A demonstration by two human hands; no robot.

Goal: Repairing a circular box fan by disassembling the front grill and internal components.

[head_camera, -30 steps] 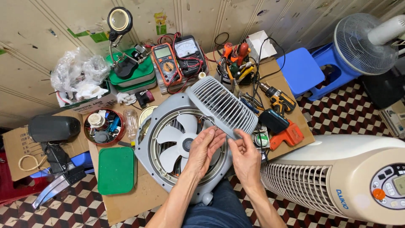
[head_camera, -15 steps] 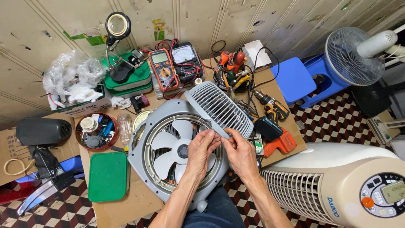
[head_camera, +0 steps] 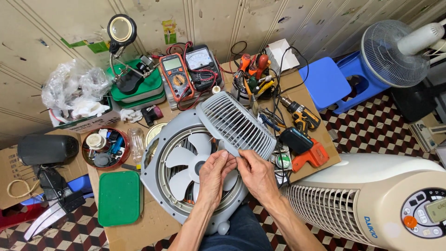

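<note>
Head view. Fan housing (head_camera: 160, 179): flat on the table (head_camera: 139, 227), white blades exposed. Grille (head_camera: 237, 124): tilted up off the housing, a shade steeper than half a second ago, so it appears to be coming free. Left hand (head_camera: 214, 175) and right hand (head_camera: 257, 174): fingers pinched narrowly on the grille's lower edge. Room: drill (head_camera: 299, 114) and battery (head_camera: 296, 139) close on the right; green lid (head_camera: 119, 197) left; tower fan (head_camera: 371, 204) beside the table's near right corner.
</note>
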